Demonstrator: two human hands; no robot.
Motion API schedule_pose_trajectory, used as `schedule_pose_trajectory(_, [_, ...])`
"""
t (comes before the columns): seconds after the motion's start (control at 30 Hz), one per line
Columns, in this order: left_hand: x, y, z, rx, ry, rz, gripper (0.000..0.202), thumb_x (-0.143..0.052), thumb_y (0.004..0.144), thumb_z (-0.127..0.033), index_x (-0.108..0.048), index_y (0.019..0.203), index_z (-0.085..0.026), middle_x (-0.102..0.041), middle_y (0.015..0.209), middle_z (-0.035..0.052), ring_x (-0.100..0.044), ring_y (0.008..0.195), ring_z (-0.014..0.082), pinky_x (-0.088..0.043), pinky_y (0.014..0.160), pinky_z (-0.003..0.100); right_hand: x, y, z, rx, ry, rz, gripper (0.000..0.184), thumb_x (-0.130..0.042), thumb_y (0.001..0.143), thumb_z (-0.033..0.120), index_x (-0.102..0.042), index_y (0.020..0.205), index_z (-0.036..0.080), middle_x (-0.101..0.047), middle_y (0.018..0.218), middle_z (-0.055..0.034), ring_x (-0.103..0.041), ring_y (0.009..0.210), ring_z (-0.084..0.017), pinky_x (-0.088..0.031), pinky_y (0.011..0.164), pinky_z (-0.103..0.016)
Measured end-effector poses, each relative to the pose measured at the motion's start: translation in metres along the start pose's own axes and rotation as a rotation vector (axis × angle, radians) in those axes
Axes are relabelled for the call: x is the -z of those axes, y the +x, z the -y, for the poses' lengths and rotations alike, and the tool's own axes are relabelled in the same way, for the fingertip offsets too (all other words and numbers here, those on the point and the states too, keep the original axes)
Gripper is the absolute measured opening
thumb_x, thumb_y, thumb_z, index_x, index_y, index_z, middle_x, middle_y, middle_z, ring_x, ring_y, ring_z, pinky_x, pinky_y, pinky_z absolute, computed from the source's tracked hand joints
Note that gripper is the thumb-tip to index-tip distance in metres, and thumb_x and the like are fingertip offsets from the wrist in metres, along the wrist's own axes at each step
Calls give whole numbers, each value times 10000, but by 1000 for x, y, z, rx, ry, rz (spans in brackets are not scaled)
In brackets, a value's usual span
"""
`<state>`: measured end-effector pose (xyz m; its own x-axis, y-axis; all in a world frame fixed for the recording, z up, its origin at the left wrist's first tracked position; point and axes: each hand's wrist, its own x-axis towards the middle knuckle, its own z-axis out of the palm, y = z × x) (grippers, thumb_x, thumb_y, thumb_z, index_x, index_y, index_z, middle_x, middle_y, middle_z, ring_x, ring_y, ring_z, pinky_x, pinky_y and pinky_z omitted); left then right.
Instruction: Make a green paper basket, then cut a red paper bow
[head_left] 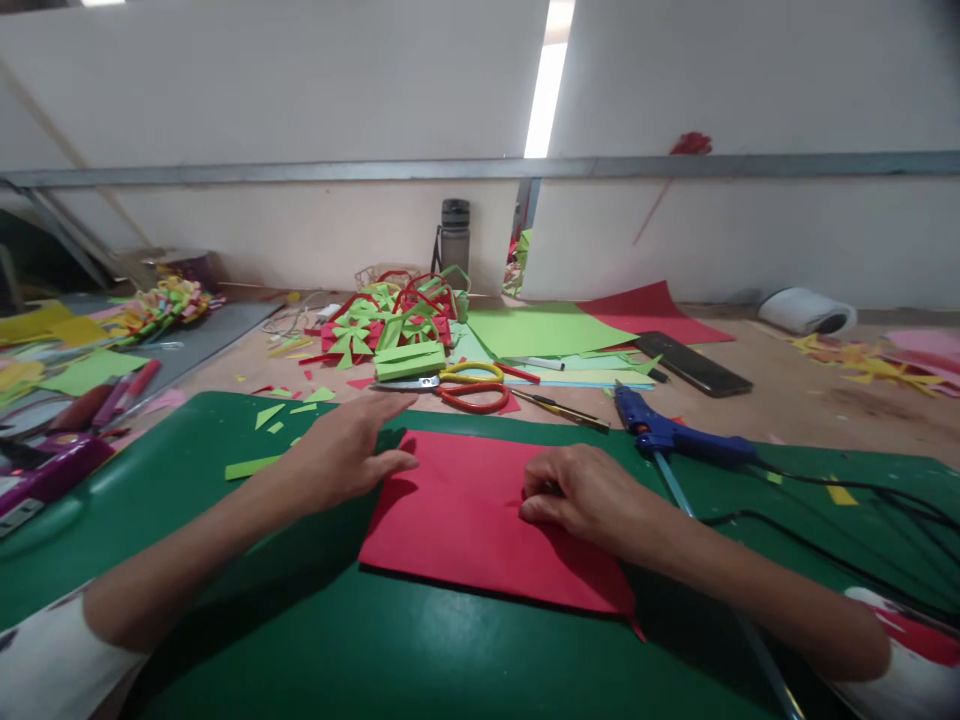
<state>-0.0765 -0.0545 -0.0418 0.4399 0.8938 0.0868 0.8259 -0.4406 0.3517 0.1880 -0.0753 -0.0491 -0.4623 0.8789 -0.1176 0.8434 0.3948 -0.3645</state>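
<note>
A red paper sheet (465,520) is laid flat on the green cutting mat (300,640). Its upper left corner is pressed by the left hand (349,450), fingers outstretched, nothing grasped. The right hand (577,490) is rested on its right half, fingers curled; whether paper is pinched cannot be told. A blue glue gun (667,435) is seen nearby.

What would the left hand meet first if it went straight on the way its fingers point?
Probably the scissors, lying just beyond the green mat's far edge, ahead of the left hand. Depth is unclear, so take it as likely.
</note>
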Motion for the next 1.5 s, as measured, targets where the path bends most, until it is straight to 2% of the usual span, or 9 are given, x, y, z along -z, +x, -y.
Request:
schedule_pose_trajectory(0.17, [0,28,9,56,-121,174,577,-544,781,-399,-467,1275,-111,-605,1117,119,-579,935,217,-445,780,293,-3,0,-2,62,-5,-42,155,-611,761,229,-643,616,184,-672,640,-22,-577,612,-157,-322,526,-240])
schedule_pose_trajectory(0.47, [-13,59,-9,-17,-121,364,160,-660,613,-308,-593,640,-165,-529,551,-27,-480,526,127,-286,451,218,-7,-3,-5,145,-51,-127,11,-643,744,196,-638,741,187,-678,754,-17,-594,724,-177,-394,722,-299])
schedule_pose_trajectory(0.6, [-8,54,-17,-64,-148,338,119,-591,680,-279,-551,657,-170,-484,544,-44,-448,512,111,-282,441,205,-10,-2,-9,184,-122,-246,558,-700,673,227,-522,1199,167,-594,1174,-129,-501,1110,-281,-355,921,-424])
schedule_pose_trajectory(0.73, [5,45,-30,-121,-134,214,81,-566,723,-231,-518,688,-176,-504,599,-40,-455,560,113,-311,492,211,-5,-1,-10,139,-137,-273,852,-685,650,235,-278,1396,169,-459,1363,-168,-377,1264,-316,-161,1020,-575])
schedule_pose_trajectory(0.87, [19,26,-46,-232,34,-81,179,-524,779,-147,-548,952,-181,-625,763,12,-532,701,165,-375,651,275,12,-8,-5,144,-173,-315,422,-630,726,179,-565,1141,221,-666,1088,-80,-550,1065,-274,-189,1001,-540])
schedule_pose_trajectory(0.93, [27,10,-54,-405,229,-283,235,-477,827,-111,-537,1042,-184,-653,815,37,-546,762,188,-381,756,337,22,-15,-1,176,-261,-435,75,-578,794,207,-643,833,206,-693,847,-39,-600,865,-229,-218,984,-518])
schedule_pose_trajectory(1.13, [30,-48,-63,-725,337,-696,126,-512,816,-80,-596,867,-159,-635,851,63,-539,855,211,-392,862,425,27,-41,7,437,-516,-961,213,-439,850,78,-605,754,171,-665,770,-43,-596,856,-204,-194,1003,-538])
schedule_pose_trajectory(1.4, [-11,-69,-35,-521,221,-131,169,-448,868,-135,-597,814,-196,-480,1363,71,-347,1305,236,-333,1038,378,-28,-49,4,453,-402,-463,136,-509,820,137,-636,806,182,-678,1071,-96,-605,968,-259,-355,923,-483])
schedule_pose_trajectory(1.5, [-4,-59,-24,-461,42,74,446,-606,780,-480,-545,1125,-205,-390,1425,120,-339,1309,292,-341,1037,430,-27,-41,-2,433,-329,-362,137,-521,824,106,-628,843,189,-660,1099,-74,-590,996,-233,-346,952,-459])
